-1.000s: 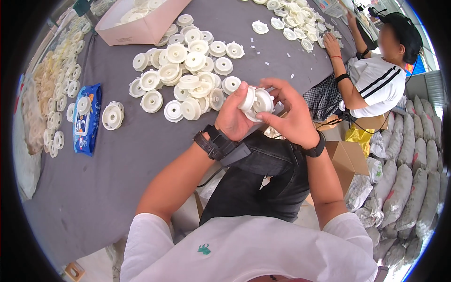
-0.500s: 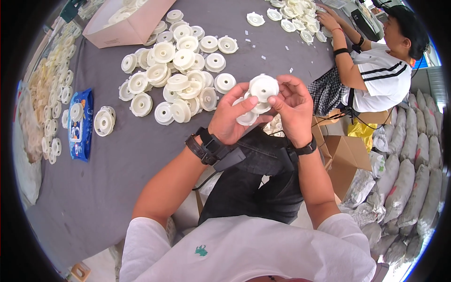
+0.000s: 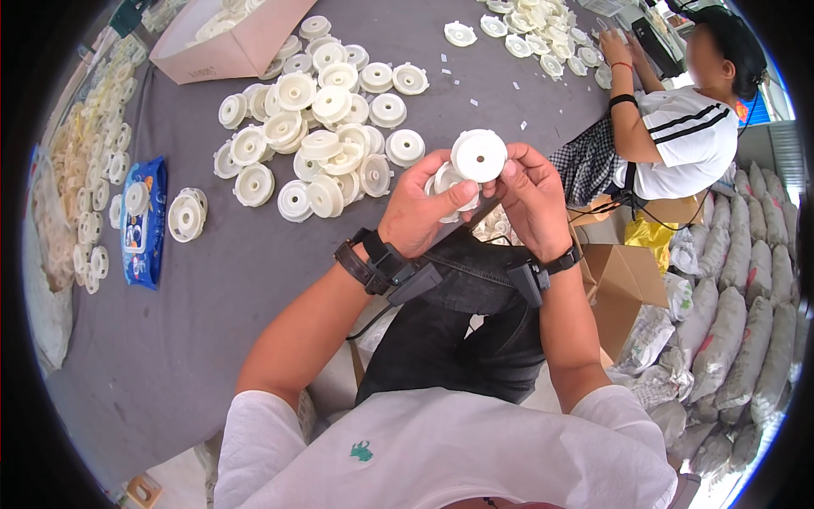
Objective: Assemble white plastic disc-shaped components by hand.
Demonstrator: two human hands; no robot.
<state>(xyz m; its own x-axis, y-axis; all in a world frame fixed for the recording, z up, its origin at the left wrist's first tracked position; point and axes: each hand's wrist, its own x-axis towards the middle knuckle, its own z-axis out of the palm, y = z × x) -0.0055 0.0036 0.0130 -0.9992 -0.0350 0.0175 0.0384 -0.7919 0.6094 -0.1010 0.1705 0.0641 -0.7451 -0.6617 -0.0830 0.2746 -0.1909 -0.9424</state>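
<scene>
I see my left hand up in front of my chest, fingers curled around a white plastic wheel. The thumb lies across its front so it cannot slip. My right hand is just beside it and pinches a second white wheel by its edge. This one is turned flat toward the camera, so I can see the small hole in its middle. I think the two wheels touch, one behind the other, but the fingers hide the spot where they meet, so I cannot be sure. Both hands are closed on their parts, not spread wide.

I hold them high and close, over my lap and off the table, likely so I can look at them well. Each wrist has a black band with a small box on it.

Just past my hands, a pile of white wheels lies on the grey table, near enough to reach. A pink box with more white parts sits behind the pile. To the left, a blue pack lies flat with a wheel on it, and two more wheels sit next to it. Rows of pale rings run along the left edge.

Across the table, another person in a white shirt works at a second heap of wheels. Grey sacks are stacked on the floor at the right.
</scene>
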